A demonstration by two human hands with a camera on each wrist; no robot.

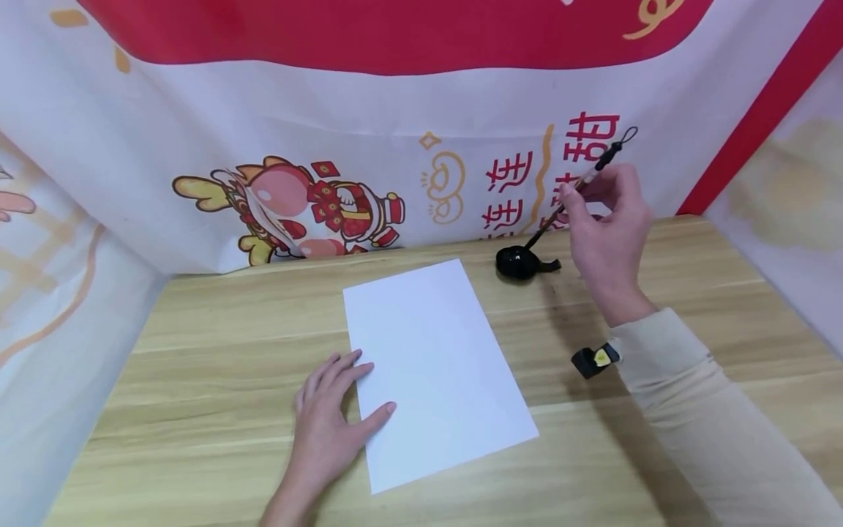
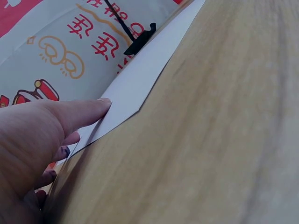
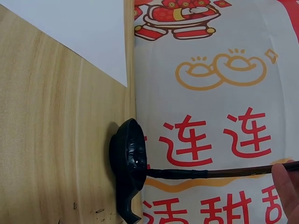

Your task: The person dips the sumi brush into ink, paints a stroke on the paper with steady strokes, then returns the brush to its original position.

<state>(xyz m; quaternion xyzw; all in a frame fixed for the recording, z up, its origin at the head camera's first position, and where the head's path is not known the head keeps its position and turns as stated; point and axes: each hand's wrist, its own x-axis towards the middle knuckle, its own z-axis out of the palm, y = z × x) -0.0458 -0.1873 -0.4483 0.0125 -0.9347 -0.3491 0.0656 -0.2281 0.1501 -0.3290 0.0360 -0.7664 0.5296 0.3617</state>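
While the brush (image 3: 219,173) is standing aslant over the small black dish (image 1: 516,265), its loop end is pointing, in the head view, between one and two o'clock. Its lower end is meeting the mouth of the dish; how deep the tip is going, I cannot tell. At two o'clock from the dish, the right grip (image 1: 612,219) is pinching the shaft between thumb and fingers, rather high, closed firmly enough to be carrying it. Probably the person is holding it so high for keeping the fingers away from the shiny inside and for guiding the tip freely.

The dish is sitting at one o'clock from the middle of the white paper (image 1: 441,373), near its corner but apart, perhaps so that any drop would be landing beside the sheet. Its short handle is pointing to three o'clock.

The paper is lying flat on the bench (image 1: 211,351). Between eight and nine o'clock of it, the left grip (image 1: 329,417) is resting with spread fingers, grasping nothing, only touching the edge with thumb and fingertips. This touch, I am judging, is serving as a paperweight.

At twelve o'clock, behind everything, a printed cloth (image 1: 395,161) is hanging.
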